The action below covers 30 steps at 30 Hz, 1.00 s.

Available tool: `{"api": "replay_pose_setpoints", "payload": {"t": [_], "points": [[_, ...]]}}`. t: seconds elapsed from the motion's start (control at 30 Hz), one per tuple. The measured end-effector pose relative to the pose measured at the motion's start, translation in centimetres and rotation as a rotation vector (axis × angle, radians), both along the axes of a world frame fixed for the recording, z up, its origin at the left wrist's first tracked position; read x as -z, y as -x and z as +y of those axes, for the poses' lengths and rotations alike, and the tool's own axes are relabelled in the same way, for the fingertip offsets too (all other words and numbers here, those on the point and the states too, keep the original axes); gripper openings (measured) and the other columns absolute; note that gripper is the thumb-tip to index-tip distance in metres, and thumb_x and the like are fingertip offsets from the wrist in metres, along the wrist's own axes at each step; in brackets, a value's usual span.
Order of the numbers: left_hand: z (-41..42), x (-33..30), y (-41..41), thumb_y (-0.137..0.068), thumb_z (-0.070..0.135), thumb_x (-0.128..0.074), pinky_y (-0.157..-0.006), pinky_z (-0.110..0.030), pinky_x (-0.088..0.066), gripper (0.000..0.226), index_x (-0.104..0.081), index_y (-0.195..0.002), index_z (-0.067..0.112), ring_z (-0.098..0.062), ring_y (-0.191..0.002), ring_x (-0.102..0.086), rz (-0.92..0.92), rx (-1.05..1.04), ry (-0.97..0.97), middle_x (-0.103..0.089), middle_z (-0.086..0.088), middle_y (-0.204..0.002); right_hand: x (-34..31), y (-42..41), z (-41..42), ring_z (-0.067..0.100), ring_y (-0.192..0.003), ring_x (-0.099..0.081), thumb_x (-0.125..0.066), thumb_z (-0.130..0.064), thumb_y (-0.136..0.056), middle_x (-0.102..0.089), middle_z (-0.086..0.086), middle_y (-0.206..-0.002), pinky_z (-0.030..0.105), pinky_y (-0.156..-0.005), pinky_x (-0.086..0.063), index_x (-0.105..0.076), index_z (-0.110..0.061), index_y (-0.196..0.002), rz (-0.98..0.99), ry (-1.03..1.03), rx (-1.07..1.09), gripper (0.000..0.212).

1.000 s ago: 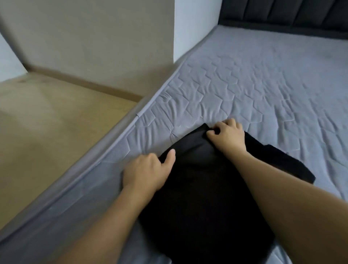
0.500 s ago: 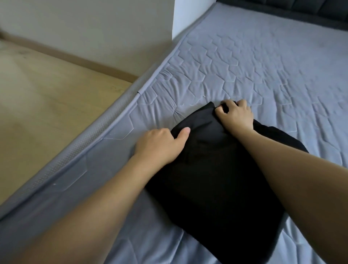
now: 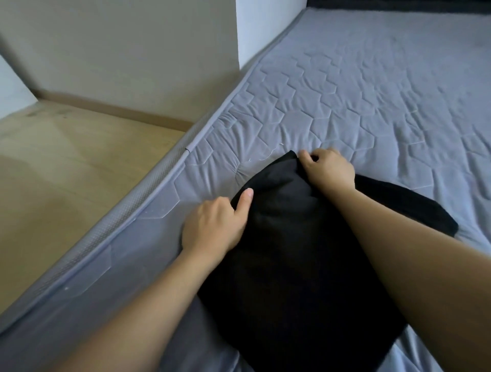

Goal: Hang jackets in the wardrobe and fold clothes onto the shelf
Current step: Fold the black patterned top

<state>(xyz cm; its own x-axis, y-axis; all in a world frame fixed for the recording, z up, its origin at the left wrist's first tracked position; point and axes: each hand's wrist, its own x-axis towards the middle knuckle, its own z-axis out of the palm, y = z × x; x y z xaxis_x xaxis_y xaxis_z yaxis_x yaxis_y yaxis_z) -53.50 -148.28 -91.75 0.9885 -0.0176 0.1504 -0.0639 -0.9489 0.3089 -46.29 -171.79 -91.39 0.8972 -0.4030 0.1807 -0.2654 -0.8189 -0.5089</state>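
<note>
A black garment (image 3: 297, 260) lies flat on the grey quilted mattress (image 3: 372, 93), near its left edge. My left hand (image 3: 215, 225) grips the garment's left edge, thumb on top and fingers curled under the cloth. My right hand (image 3: 328, 168) pinches the far corner of the garment with curled fingers. A part of the black cloth sticks out to the right from under my right forearm. No wardrobe, hanger or shelf is in view.
The mattress edge (image 3: 148, 196) runs diagonally from lower left to upper middle. Left of it is a light wooden floor (image 3: 66, 164) and a beige wall with a skirting board (image 3: 119, 53). A dark headboard strip (image 3: 398, 3) shows at the top.
Both hands keep their hold on the black garment's far edge. The camera has tilted slightly; the hands sit about where they were on the cloth.
</note>
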Motion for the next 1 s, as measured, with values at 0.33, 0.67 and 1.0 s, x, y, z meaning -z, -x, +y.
{"api": "replay_pose_setpoints", "payload": {"t": [0.33,0.67,1.0], "points": [[-0.2,0.2,-0.1,-0.087,0.077,-0.014,-0.073,-0.038,-0.033,0.086,-0.065,-0.094,0.009,-0.038,-0.101,-0.059,0.004,-0.012,0.020,-0.066,-0.017,-0.103,-0.5,1.9,-0.6,0.025,-0.122,-0.040,-0.031,-0.091,-0.065,-0.041,-0.005,-0.114,0.040,-0.106,-0.022,-0.062,-0.045,-0.106,0.011,-0.078,-0.203,0.069],[0.2,0.4,-0.6,-0.078,0.084,-0.006,-0.071,-0.039,-0.038,0.096,-0.067,-0.091,0.010,-0.037,-0.095,-0.061,0.004,-0.008,0.010,-0.067,-0.016,-0.096,-0.1,1.1,-0.7,0.031,-0.124,-0.039,-0.043,-0.077,-0.080,-0.043,0.007,-0.130,0.049,-0.102,-0.025,-0.056,-0.033,-0.097,0.150,0.136,-0.238,0.049],[5.3,-25.6,0.7,-0.072,0.091,-0.025,-0.051,-0.032,-0.037,0.076,-0.047,-0.063,0.019,-0.019,-0.057,-0.056,0.351,0.166,0.094,-0.053,0.006,-0.058,-28.5,6.4,1.6,0.012,-0.082,-0.055,-0.060,-0.058,-0.084,-0.056,-0.007,-0.094,0.024,-0.066,-0.040,-0.058,-0.023,-0.081,0.280,-0.198,-0.463,0.035]]}}
